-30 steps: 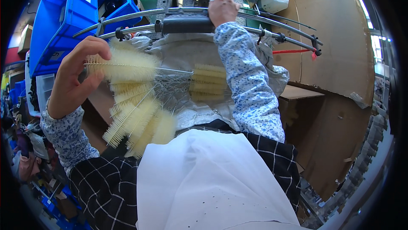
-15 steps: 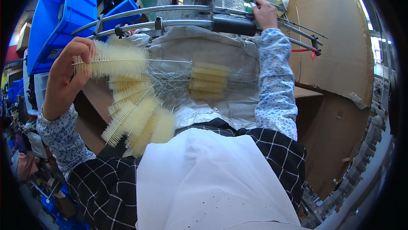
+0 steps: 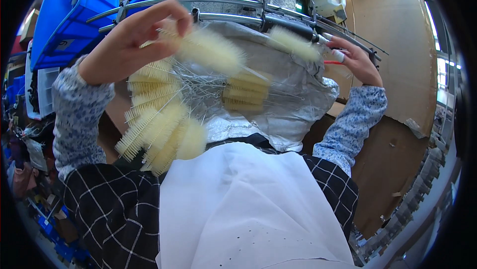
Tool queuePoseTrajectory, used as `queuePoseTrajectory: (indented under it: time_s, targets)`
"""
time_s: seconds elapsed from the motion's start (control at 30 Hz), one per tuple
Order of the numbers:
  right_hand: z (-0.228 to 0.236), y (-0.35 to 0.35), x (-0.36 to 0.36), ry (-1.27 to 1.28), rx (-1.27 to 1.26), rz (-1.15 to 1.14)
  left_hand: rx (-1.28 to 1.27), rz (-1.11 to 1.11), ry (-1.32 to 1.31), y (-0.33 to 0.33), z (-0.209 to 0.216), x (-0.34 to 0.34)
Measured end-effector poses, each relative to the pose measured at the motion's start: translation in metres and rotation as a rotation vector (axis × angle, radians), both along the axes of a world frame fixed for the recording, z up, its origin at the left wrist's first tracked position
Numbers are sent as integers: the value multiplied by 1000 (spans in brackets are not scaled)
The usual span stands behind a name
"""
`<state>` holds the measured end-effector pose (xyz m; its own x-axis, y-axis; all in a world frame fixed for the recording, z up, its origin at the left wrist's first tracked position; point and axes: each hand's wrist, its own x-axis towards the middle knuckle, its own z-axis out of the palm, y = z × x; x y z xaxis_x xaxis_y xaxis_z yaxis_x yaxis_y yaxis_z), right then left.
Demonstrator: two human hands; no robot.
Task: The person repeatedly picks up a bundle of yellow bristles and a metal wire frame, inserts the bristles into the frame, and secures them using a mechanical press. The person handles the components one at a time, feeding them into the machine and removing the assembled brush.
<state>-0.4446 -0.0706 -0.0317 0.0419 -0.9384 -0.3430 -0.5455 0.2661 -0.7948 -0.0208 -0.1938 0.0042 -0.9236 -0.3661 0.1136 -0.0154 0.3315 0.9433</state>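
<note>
Now right hand [image 3: 358,64], fingers pinching bristle brush [image 3: 295,44], has dropped from metal rails [image 3: 231,19] to over grey sheet [image 3: 308,80], upper right: brush apparently off rails. Left hand [image 3: 124,45], fingers pinching second brush [image 3: 211,51], swung right, upper centre.

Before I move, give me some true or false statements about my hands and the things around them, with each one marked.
1. The left hand holds a pale brush. True.
2. The right hand has bare fingertips throughout. False: white coverings show on two of them.
3. The blue bins stand at the right. False: they are at the upper left.
4. More brushes fan out left of the middle. True.
5. The sleeves are plain red. False: they carry a blue pattern on white.
6. A white cloth lies over the lap. True.
</note>
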Motion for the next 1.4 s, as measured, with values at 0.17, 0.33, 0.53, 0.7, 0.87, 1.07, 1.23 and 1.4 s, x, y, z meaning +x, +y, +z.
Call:
queuePoseTrajectory:
  time_s: [0.17, 0.33, 0.53, 0.7, 0.87, 1.07, 1.23, 1.4]
  targets:
    - [-10, -19, 132, -374, -62, 304, -101, 33, -140, 14, -16, -47]
    - [-44, -29, 171, -373, -295, 259, -275, 138, -359, 21, -9, -14]
    - [-88, -101, 72, 976, -636, -186, -427, 132, -1038, -2, -36, 80]
    - [-99, -116, 70, 988, -534, -205, -481, 168, -1136, 4, -33, 78]
    - [-99, -118, 70, 930, -523, -163, -386, 271, -1105, -1, -34, 85]
    - [-103, -124, 62, 912, -490, -131, -11, 413, -1133, -21, -37, 103]
    - [-119, -149, 54, 1064, -517, -72, 184, 299, -990, -22, -26, 94]
    - [-114, -139, 47, 1197, -630, -118, -140, 251, -809, -16, -11, 70]
